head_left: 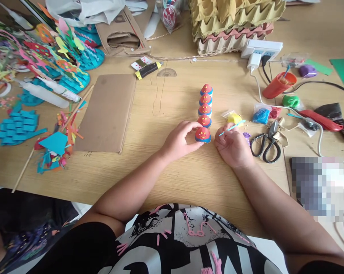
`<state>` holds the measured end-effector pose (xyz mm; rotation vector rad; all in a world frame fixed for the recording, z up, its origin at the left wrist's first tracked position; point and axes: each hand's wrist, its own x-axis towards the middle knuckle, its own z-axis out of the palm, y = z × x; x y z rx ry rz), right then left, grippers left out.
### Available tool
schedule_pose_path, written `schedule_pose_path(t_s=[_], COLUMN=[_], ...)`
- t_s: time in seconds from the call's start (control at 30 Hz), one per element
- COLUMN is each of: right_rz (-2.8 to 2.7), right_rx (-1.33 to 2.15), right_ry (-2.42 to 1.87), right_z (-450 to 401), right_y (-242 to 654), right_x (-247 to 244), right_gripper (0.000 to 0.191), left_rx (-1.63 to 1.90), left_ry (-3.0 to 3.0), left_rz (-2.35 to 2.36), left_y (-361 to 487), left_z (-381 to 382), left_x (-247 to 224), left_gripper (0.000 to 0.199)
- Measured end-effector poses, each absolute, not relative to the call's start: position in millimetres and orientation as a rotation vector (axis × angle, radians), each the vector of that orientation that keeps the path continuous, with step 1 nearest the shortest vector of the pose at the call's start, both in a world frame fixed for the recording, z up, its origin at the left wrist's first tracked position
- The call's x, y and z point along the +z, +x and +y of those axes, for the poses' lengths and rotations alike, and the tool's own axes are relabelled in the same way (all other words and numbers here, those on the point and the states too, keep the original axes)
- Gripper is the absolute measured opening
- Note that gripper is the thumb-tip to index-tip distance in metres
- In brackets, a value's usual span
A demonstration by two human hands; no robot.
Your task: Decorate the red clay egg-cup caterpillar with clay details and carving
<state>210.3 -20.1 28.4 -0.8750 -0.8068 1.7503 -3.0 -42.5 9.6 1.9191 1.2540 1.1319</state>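
Observation:
A row of several red-topped domes with yellow smiling faces and blue rims (204,110) stands on the table in front of me. My left hand (183,140) grips the nearest dome (202,134) from the left, thumb at its base and index finger by the dome behind. On the other side, my right hand (234,146) pinches a thin light-blue clay tool (238,125), its tip pointing left. Just beyond that hand lies a lump of yellow clay (234,118) on a wrapper, and a bit of purple clay (246,136) sits beside it.
Black-handled scissors (266,144), blue clay (261,115) and a red cup (279,84) are on the right. Stacked egg trays (226,42) and a power strip (261,48) stand at the back. Leftward are cardboard (106,112), glue bottles (43,93) and paper crafts (17,127).

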Motion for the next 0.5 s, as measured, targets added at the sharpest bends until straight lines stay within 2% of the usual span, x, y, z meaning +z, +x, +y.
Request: schedule_pose_path(t_s=[0.2,0.5], right_rz=[-0.764,-0.742], right_rx=[1.815,1.870], right_ry=[-0.828,-0.816], right_z=[-25.1,-28.4], right_y=[200.6,199.2], right_x=[28.8,29.4], right_gripper=[0.036,0.035], left_rx=[1.114,1.116], left_ry=[1.475,1.287], left_rz=[1.135,1.032], left_y=[6.4,9.9], left_z=[-48.1,-47.2], left_x=[9.2,8.1], left_gripper=[0.046,0.053])
